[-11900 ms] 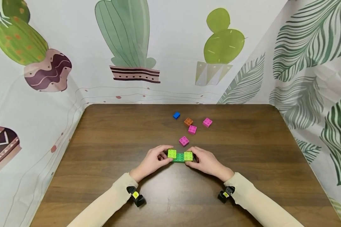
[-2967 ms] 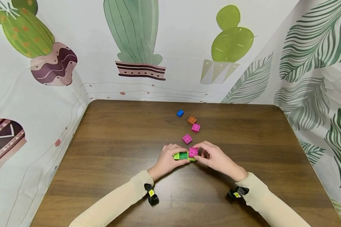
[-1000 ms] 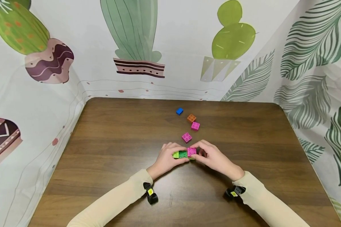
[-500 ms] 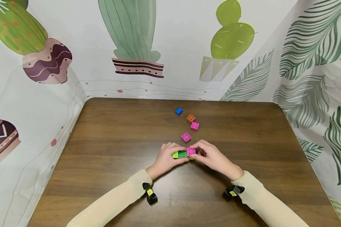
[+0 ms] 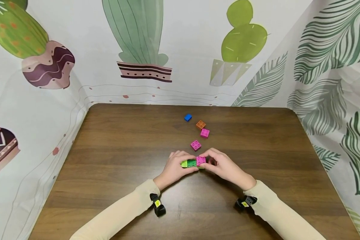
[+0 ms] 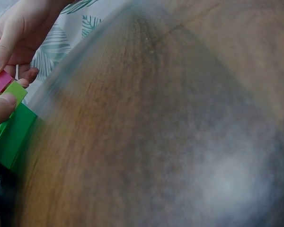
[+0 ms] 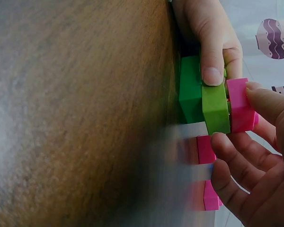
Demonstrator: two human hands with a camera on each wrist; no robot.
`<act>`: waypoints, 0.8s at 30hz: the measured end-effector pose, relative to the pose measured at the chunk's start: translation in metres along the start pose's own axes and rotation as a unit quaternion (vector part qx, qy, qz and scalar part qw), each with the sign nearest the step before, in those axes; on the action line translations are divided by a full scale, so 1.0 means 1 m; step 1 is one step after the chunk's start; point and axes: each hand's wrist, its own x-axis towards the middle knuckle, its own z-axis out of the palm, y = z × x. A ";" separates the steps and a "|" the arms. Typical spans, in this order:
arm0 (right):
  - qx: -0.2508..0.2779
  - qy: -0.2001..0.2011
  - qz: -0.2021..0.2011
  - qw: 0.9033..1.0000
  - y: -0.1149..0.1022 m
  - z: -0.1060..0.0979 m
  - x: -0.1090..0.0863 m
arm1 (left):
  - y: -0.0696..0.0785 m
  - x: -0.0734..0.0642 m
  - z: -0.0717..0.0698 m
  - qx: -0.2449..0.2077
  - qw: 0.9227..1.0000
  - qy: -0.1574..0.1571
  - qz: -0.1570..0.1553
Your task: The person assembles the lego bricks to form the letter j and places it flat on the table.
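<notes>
A dark green building brick (image 5: 192, 163) lies on the table with a lime brick (image 5: 184, 164) on its left end and another lime brick (image 7: 215, 113) on its right end. My left hand (image 5: 174, 167) reaches across this assembly and grips it, its thumb pressed on the side of the right lime brick. Between thumb and fingers, my right hand (image 5: 228, 167) pinches a pink brick (image 7: 240, 106) over that right lime brick. Lime studs show in a narrow gap below the pink brick in the right wrist view. In the left wrist view the pieces sit at the left edge, partly cut off.
Beyond the hands lie loose bricks: a pink brick (image 5: 195, 145), a second pink brick (image 5: 205, 133), an orange brick (image 5: 200, 125) and a blue brick (image 5: 187, 117). Wall cloth with printed cacti and leaves borders the brown wooden table (image 5: 123, 140).
Since the oldest frame, the right hand has taken the rightmost pink brick and brought it over the right lime brick; the left hand has shifted along the assembly. Little has moved in the last second.
</notes>
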 end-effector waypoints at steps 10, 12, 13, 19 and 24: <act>-0.024 0.005 0.003 1.000 -0.003 -0.002 0.000 | -0.001 0.001 0.001 0.006 1.000 -0.003 -0.001; -0.024 0.004 0.005 1.000 -0.004 -0.002 0.000 | -0.001 0.001 0.001 0.008 1.000 -0.002 0.000; -0.023 0.004 0.005 1.000 -0.004 -0.002 0.000 | -0.001 0.001 0.001 0.009 1.000 -0.002 0.001; -0.034 0.012 -0.011 0.999 -0.004 0.000 0.000 | 0.001 0.000 0.000 0.007 1.000 0.001 0.003; -0.039 0.015 -0.016 0.999 -0.005 -0.001 0.000 | 0.003 0.000 -0.001 0.008 1.000 -0.003 -0.001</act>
